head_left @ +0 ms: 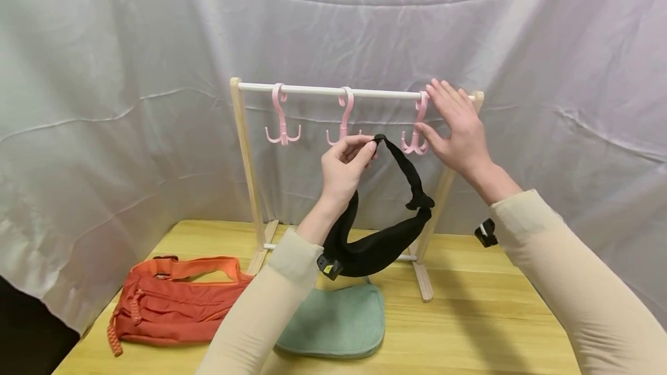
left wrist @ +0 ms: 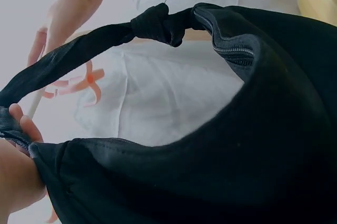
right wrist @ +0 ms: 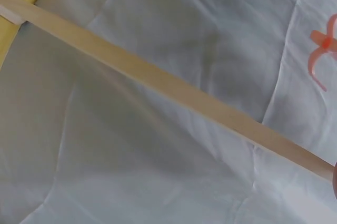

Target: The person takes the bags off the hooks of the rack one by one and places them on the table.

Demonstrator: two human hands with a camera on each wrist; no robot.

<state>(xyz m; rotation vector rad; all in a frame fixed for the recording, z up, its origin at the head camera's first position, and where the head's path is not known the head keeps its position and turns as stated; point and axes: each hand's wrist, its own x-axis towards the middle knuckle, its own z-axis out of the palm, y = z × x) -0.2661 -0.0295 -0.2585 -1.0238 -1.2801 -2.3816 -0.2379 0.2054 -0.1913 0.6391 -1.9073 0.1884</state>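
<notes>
My left hand (head_left: 341, 172) pinches the top of the strap of a black shoulder bag (head_left: 388, 250), which hangs in the air before the rack. A knot in the strap (left wrist: 155, 23) and part of a zipper (left wrist: 237, 52) show in the left wrist view. With its fingers straight, my right hand (head_left: 461, 135) is at the right pink hook (head_left: 420, 114), the thumb by the hook's stem. Whether it touches the hook I cannot tell. In the right wrist view only that hook's lower prongs (right wrist: 318, 52) and a sliver of the hand at the right edge appear.
Two more pink hooks, a left one (head_left: 281, 114) and a middle one (head_left: 346, 111), hang on the white rail (head_left: 312, 89) of a wooden rack. On the wooden table (head_left: 469, 305) lie an orange-red bag (head_left: 177, 305) and a green pouch (head_left: 339, 320). A grey curtain (head_left: 130, 74) hangs behind.
</notes>
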